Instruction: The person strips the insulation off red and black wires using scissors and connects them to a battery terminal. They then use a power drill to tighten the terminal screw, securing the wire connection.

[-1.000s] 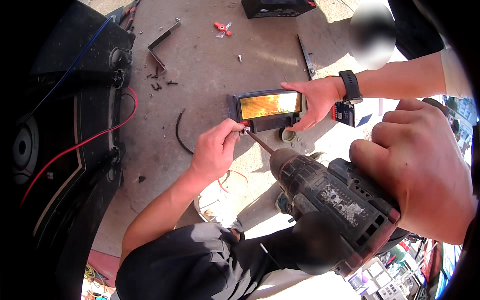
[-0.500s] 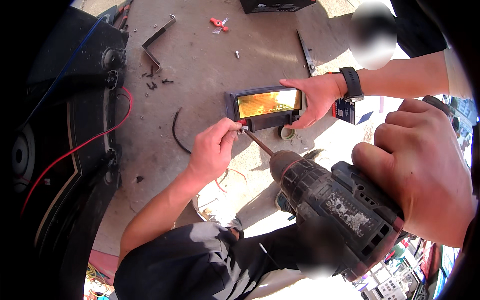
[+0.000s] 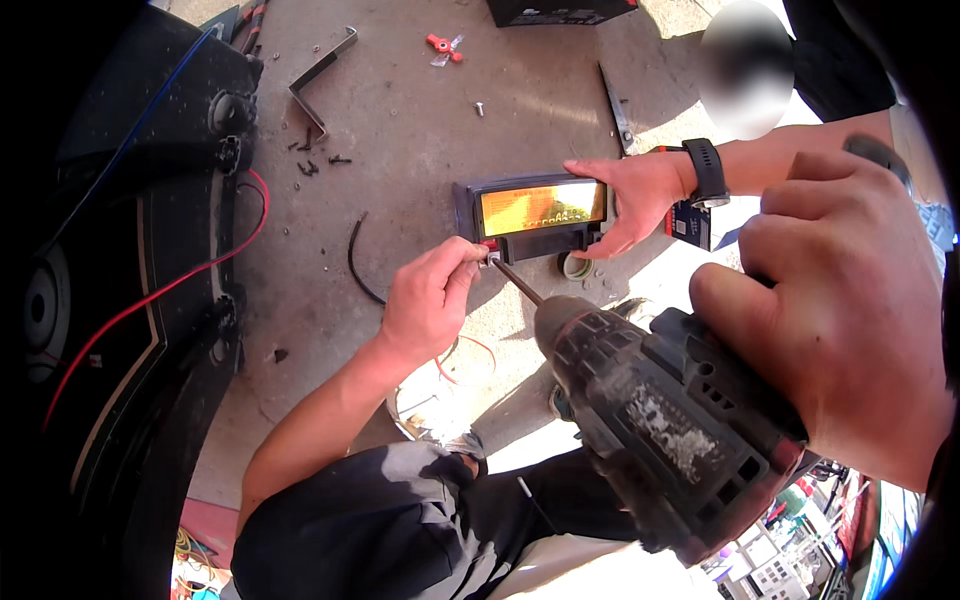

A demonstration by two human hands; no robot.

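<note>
A black battery [image 3: 545, 247] with a shiny yellow panel on top lies on the ground ahead of me. At its near left corner, by a red-marked terminal, my left hand [image 3: 430, 295] pinches a small metal piece [image 3: 493, 257]. My right hand [image 3: 835, 310] is wrapped round a worn black cordless drill [image 3: 670, 410]. The drill's long bit [image 3: 522, 286] reaches to that small metal piece; whether it sits in a screw is too small to tell. A co-worker's hand [image 3: 645, 200], with a black watch, steadies the battery's right end.
A black machine body [image 3: 150, 250] with a red cable [image 3: 165, 295] stands at left. Around lie a bent metal bracket [image 3: 318, 80], several dark screws [image 3: 308, 168], a red clamp-like part [image 3: 444, 47], a bolt [image 3: 479, 109], a black blade-like tool [image 3: 615, 110] and another battery [image 3: 565, 10].
The drill's body has swung slightly left and down, with its tip still at the metal piece. My left hand and the co-worker's hand keep their holds. The whole view has shifted slightly.
</note>
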